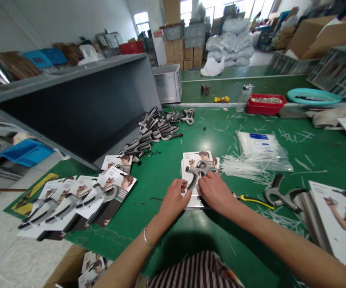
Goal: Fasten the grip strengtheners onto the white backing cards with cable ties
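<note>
A grey hand gripper [197, 171] lies on a printed backing card [191, 158] in the middle of the green table [167, 176]. My left hand [174, 200] rests on the card's near left edge with its fingers curled at the gripper's handle. My right hand [216, 192] presses the card just right of the gripper, fingers bent and pinched at the tool. A silver bracelet [146, 237] is on my left wrist. What the fingertips pinch is too small to make out.
Finished carded grippers [79, 198] overlap at the left. Loose grey grippers [156, 130] are piled behind. White cable ties [241, 166] and a plastic bag [261, 146] lie right, with yellow-handled cutters [253, 200], another gripper [281, 194] and stacked cards [339, 218]. A red tray [265, 105] stands at the back.
</note>
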A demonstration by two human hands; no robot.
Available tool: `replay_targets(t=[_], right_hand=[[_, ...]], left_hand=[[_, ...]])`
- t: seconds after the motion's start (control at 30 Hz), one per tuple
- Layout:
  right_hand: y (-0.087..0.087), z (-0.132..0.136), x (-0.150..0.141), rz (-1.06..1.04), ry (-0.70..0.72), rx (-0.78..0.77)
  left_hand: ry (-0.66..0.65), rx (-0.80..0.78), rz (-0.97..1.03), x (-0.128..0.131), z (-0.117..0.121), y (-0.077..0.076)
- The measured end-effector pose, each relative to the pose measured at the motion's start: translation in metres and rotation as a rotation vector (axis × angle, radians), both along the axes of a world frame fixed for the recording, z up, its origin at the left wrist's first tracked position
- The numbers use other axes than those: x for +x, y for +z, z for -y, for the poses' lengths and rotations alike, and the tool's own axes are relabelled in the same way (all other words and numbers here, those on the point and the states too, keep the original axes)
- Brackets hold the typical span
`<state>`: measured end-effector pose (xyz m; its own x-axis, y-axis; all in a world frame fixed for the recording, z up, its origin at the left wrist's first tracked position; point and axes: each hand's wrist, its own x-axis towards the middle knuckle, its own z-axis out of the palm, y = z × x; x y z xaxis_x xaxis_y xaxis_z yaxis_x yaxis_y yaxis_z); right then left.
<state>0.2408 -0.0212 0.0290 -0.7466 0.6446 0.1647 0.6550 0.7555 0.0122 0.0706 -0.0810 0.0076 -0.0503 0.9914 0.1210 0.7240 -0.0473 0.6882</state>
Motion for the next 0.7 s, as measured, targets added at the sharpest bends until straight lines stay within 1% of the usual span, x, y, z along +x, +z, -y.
replay_targets(t=[0.1, 0.17, 0.23, 0.3, 0.37, 0.53, 0.63, 0.7], right_hand=[[0.002, 0.001, 0.002, -0.119, -0.013, -0.105], [0.003, 0.000, 0.008, -0.197, 0.002, -0.225], [0.003, 0.000, 0.015, -0.225, 0.033, -0.301], [0.001, 0.000, 0.020, -0.220, 0.066, -0.309], [-0.003, -0.001, 0.021, -0.258, 0.071, -0.310], [-0.014, -0.010, 0.016, -0.452, -0.014, -0.381], [-0.018, -0.014, 0.016, -0.475, -0.009, -0.348], [-0.016, -0.014, 0.017, -0.455, 0.005, -0.324]], left_hand=[[0.039, 0.000, 0.006, -0.004, 0.002, -0.001], [-0.013, 0.005, -0.004, -0.008, 0.002, 0.000], [-0.113, 0.014, 0.006, -0.013, 0.002, 0.002], [-0.198, 0.026, 0.025, -0.018, 0.000, 0.003], [-0.225, 0.058, 0.039, -0.020, -0.003, 0.003], [-0.201, 0.135, 0.054, -0.011, -0.015, -0.001], [-0.200, 0.144, 0.120, -0.007, -0.016, -0.004], [-0.179, 0.139, 0.187, -0.007, -0.015, -0.005]])
